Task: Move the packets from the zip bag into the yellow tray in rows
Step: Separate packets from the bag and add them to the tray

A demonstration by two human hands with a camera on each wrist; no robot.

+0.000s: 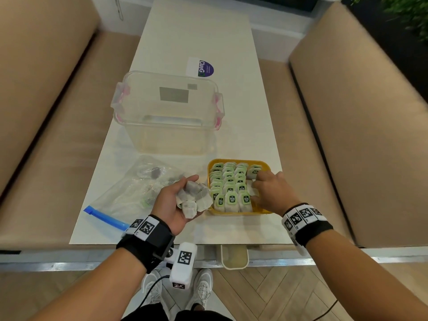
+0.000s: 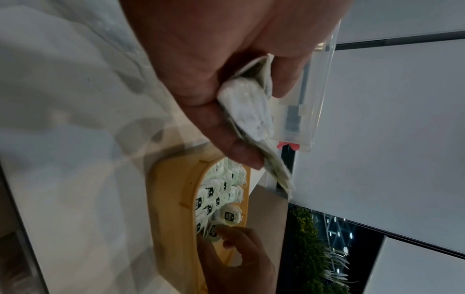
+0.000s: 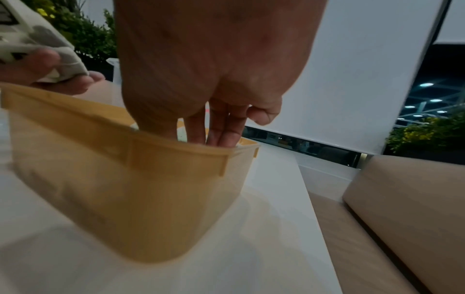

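The yellow tray (image 1: 231,213) stands near the table's front edge and holds rows of upright packets (image 1: 228,181) with green tags. My left hand (image 1: 185,195) hovers palm up just left of the tray and grips a bunch of packets (image 1: 194,196). My right hand (image 1: 266,186) reaches into the tray's right-hand column, where only a few packets stand. In the left wrist view its fingertips (image 2: 224,230) pinch a tagged packet (image 2: 213,232). The clear zip bag (image 1: 136,188) with a blue zip strip lies flat to the left, and a few dark packets show inside.
A large clear plastic box (image 1: 166,112) with pink clips stands behind the bag and the tray. A purple and white sticker (image 1: 200,67) lies farther back. Beige benches run along both sides of the white table (image 1: 231,230).
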